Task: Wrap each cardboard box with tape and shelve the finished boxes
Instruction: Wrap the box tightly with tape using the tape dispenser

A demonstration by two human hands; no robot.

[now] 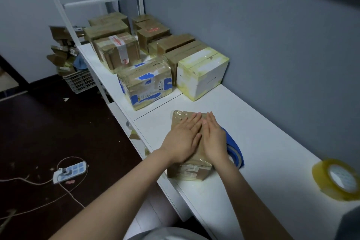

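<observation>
A small brown cardboard box [186, 171] wrapped in clear tape lies on the white table [263, 142] in front of me. My left hand [182, 138] and my right hand [214, 138] press flat on its top side by side, fingers straight. A blue tape dispenser [234, 148] lies against the box's right side, partly hidden by my right hand. A roll of yellowish clear tape [339, 179] sits at the table's right edge of view.
Several taped boxes stand at the far end of the table, among them a blue-marked box [145, 84] and a white box [202, 72]. A white rack frame [101, 1], a crate [80, 81] and a power strip [69, 171] on the dark floor lie left.
</observation>
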